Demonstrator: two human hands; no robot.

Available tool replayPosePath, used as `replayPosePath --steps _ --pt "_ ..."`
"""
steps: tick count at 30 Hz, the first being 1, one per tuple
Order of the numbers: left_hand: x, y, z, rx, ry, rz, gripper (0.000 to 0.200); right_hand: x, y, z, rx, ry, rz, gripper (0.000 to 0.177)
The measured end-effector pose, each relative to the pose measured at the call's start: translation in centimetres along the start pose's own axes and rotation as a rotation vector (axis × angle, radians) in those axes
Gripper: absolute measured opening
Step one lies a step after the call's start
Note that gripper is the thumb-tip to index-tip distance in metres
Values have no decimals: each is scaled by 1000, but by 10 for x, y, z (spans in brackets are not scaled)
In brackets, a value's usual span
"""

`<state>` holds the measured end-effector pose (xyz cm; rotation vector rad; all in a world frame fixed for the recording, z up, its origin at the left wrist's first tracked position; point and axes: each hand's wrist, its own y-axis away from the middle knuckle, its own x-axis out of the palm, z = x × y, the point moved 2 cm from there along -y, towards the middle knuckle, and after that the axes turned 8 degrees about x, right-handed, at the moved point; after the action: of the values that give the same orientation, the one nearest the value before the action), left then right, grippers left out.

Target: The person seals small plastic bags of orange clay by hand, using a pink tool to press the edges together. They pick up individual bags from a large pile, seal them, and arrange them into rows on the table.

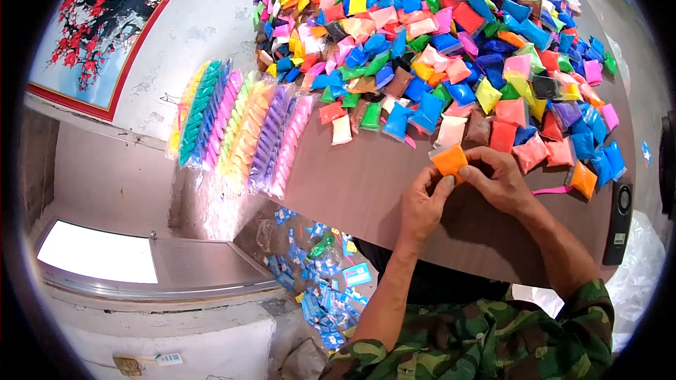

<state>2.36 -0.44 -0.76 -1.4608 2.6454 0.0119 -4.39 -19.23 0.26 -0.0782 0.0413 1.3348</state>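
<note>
A small orange packet (448,159), clear at its top edge, is pinched between both hands above the near part of the table. My left hand (424,204) grips its lower left side between thumb and fingers. On the right side, my right hand (500,181) has its thumb and fingertips closed on the same packet. Just beyond the hands lie a cream packet (451,131), a brown packet (478,127) and a red packet (502,136). A thin pink stick (553,190) lies by my right wrist, with another orange packet (583,180) beside it.
A large heap of colourful packets (415,42) covers the table's far part. Twisted coloured strands in clear sleeves (243,130) lie at the left edge of the brown tabletop (345,193). A black device (619,224) sits at the right edge. Blue packets (324,309) litter the floor.
</note>
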Motion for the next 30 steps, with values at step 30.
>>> replayPosePath --steps 30 --pt "-1 2 -8 50 18 -9 29 -2 1 1 -69 51 14 30"
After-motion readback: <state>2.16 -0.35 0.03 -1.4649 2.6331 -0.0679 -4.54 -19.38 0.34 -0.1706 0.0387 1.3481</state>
